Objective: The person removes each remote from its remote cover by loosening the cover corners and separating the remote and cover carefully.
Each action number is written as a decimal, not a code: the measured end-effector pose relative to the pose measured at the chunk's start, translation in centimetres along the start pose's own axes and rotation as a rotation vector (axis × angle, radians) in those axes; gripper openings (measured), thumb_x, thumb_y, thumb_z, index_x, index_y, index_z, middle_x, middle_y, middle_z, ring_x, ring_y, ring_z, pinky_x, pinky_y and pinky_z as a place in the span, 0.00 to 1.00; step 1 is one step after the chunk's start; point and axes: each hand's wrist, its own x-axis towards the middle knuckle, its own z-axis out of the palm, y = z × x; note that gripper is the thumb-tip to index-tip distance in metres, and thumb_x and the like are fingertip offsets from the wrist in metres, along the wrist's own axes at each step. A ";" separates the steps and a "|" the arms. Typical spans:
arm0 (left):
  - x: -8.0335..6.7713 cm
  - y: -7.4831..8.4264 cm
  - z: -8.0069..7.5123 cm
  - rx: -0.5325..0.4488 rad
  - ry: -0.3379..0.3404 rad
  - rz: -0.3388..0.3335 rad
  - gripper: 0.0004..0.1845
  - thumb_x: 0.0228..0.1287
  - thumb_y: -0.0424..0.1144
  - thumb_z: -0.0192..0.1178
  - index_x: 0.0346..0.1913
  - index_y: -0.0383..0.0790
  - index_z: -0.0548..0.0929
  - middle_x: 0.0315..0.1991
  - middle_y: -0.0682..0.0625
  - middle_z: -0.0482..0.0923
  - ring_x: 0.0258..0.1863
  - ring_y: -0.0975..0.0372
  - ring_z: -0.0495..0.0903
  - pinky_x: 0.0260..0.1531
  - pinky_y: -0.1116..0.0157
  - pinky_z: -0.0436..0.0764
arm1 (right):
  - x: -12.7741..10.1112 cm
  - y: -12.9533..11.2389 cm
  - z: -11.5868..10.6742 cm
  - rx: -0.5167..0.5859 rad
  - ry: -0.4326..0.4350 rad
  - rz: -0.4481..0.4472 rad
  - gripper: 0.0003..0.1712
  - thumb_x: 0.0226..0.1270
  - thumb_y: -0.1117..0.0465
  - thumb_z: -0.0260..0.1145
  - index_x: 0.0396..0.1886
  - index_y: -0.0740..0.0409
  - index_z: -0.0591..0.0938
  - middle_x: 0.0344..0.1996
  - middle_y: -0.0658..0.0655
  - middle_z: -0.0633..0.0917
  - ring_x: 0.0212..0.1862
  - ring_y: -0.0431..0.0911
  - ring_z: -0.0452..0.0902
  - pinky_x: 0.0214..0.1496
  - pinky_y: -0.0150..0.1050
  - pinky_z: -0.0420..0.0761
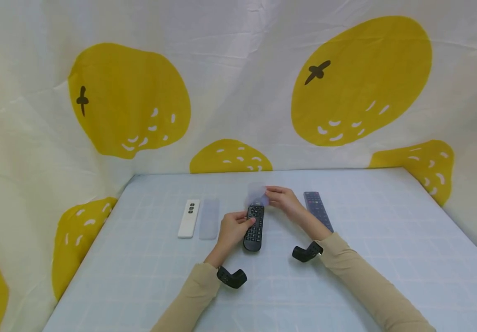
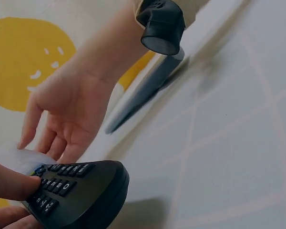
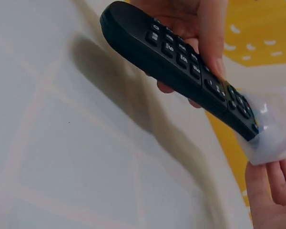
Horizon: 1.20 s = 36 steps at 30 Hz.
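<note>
Holding the black remote (image 1: 254,228) firm in my left hand (image 1: 231,229), thumb pressed on its buttons. My right hand (image 1: 285,201) at 12 o'clock pinches the clear sleeve (image 1: 257,194) with nearly straight fingers — I should keep the sleeve's mouth in line with the remote's tip and move slowly.

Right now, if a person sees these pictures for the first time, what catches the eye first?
Probably the black remote at the table's middle: the left hand grips it while the right hand holds a clear sleeve at its far end. Next, the huge yellow fruit prints on the backdrop. A white remote lies at the left, a dark one at the right.
</note>
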 end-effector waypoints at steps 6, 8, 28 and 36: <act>-0.1 0.2 -0.2 -0.009 -0.002 0.011 0.21 0.59 0.39 0.66 0.51 0.28 0.82 0.45 0.36 0.85 0.45 0.52 0.85 0.43 0.59 0.84 | 0.1 -0.3 -0.1 0.040 -0.004 0.031 0.29 0.74 0.57 0.49 0.65 0.74 0.67 0.47 0.52 0.83 0.41 0.33 0.78 0.46 0.28 0.79; -0.2 0.4 -0.2 -0.015 -0.006 0.008 0.21 0.59 0.39 0.67 0.51 0.28 0.82 0.45 0.36 0.85 0.45 0.52 0.86 0.43 0.59 0.84 | 0.1 -0.5 0.1 -0.057 0.046 0.010 0.27 0.73 0.56 0.55 0.62 0.72 0.72 0.48 0.56 0.84 0.41 0.34 0.79 0.47 0.30 0.80; -1.5 0.3 0.1 0.007 -0.033 0.055 0.19 0.56 0.37 0.67 0.50 0.30 0.83 0.45 0.37 0.85 0.46 0.52 0.85 0.46 0.58 0.83 | 0.9 -0.3 0.3 -0.155 0.178 0.099 0.27 0.69 0.52 0.60 0.59 0.67 0.76 0.57 0.62 0.80 0.42 0.37 0.79 0.45 0.30 0.81; -1.1 0.3 0.0 0.007 0.035 0.087 0.18 0.56 0.36 0.67 0.48 0.30 0.84 0.42 0.37 0.85 0.44 0.52 0.86 0.45 0.58 0.83 | 0.1 0.1 0.7 -0.045 0.165 0.144 0.25 0.67 0.57 0.63 0.56 0.72 0.77 0.29 0.44 0.85 0.32 0.32 0.80 0.36 0.26 0.80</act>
